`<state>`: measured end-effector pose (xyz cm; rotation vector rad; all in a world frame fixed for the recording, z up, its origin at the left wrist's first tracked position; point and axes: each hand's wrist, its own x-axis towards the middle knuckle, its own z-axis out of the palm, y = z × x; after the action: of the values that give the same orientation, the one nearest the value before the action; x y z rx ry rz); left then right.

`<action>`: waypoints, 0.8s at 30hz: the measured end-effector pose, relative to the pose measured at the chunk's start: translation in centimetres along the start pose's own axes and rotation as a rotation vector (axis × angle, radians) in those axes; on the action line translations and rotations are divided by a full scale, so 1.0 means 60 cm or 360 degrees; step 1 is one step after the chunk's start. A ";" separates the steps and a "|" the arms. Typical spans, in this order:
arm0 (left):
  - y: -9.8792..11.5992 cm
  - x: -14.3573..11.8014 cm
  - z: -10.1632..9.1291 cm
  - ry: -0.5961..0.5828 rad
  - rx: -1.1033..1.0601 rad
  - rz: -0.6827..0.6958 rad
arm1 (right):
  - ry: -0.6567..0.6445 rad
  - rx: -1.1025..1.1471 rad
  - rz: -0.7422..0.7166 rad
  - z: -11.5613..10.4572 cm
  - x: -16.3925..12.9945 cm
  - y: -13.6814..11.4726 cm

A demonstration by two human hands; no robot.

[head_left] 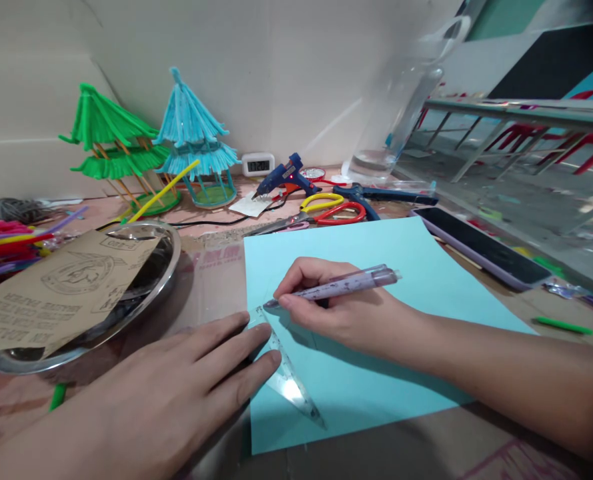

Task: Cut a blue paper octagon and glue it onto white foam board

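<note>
And here you are, R hand wrapped round the patterned pen, pinched btwn thumb and index, tip right by the top end of the clear set square. Can't tell if the tip's actually on the paper; too fine to see. L hand is unclenched, fingers stretched out, tips resting over the set square's L side, nothing gripped. Set square lies flat on the L part of the blue sheet, its long edge slanting down toward you, to the R.

OK, for a clean line: spread those L fingertips along the plastic, press straight down, esp. near the middle, b/c pressure at one end only may let the other swing. Nails clear of the edge, pls. Pen at a const. tilt, tip snug to the edge, light pull, one stroke, no sideways shove. Rest the R wrist lightly so the sheet doesn't drag w/ it. Scissors and phone sit by the sheet's far side; mind the R elbow, approx. nothing else near the stroke.
</note>
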<state>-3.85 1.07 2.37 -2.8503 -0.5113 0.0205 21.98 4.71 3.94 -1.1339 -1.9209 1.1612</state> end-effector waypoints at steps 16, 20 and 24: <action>0.000 0.003 0.005 0.0055 -0.0043 -0.0056 | -0.0032 0.0027 0.0009 0.001 -0.001 0.001; 0.003 -0.002 0.004 0.0083 -0.0013 -0.0048 | -0.0028 0.0025 0.0015 0.002 0.000 0.001; 0.003 -0.001 0.004 0.0036 0.0004 -0.0042 | -0.0031 0.0013 0.0005 0.002 -0.001 0.003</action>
<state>-3.87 0.93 2.10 -2.8377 -0.5435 -0.0154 21.96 4.67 3.74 -1.1258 -1.9277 1.1850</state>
